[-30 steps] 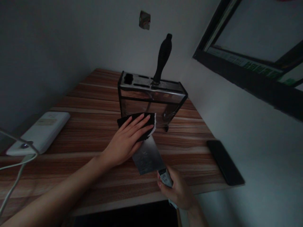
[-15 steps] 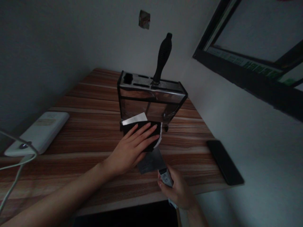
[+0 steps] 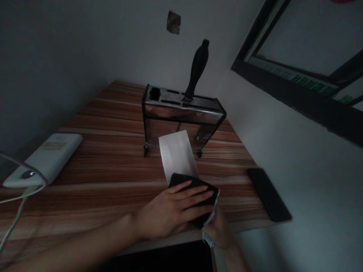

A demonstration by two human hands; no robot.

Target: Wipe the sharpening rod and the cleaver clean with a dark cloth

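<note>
A wide steel cleaver blade (image 3: 177, 152) lies flat on the wooden table (image 3: 113, 151), pointing toward the knife block. My left hand (image 3: 172, 210) presses a black cloth (image 3: 198, 189) with a white edge onto the blade's near end, fingers stretched flat. My right hand (image 3: 218, 231) is mostly hidden under the cloth and left hand; it is closed round the cleaver's handle at the table's front edge.
A steel and glass knife block (image 3: 181, 117) stands behind the blade with one black-handled knife (image 3: 197, 70) in it. A white power bank (image 3: 45, 158) with a cable (image 3: 17, 211) lies at left. A black phone (image 3: 269, 193) lies at right by the wall.
My left hand has slid the cloth back along the blade from near the knife block toward the handle, baring the blade's far part. The right hand has stayed put.
</note>
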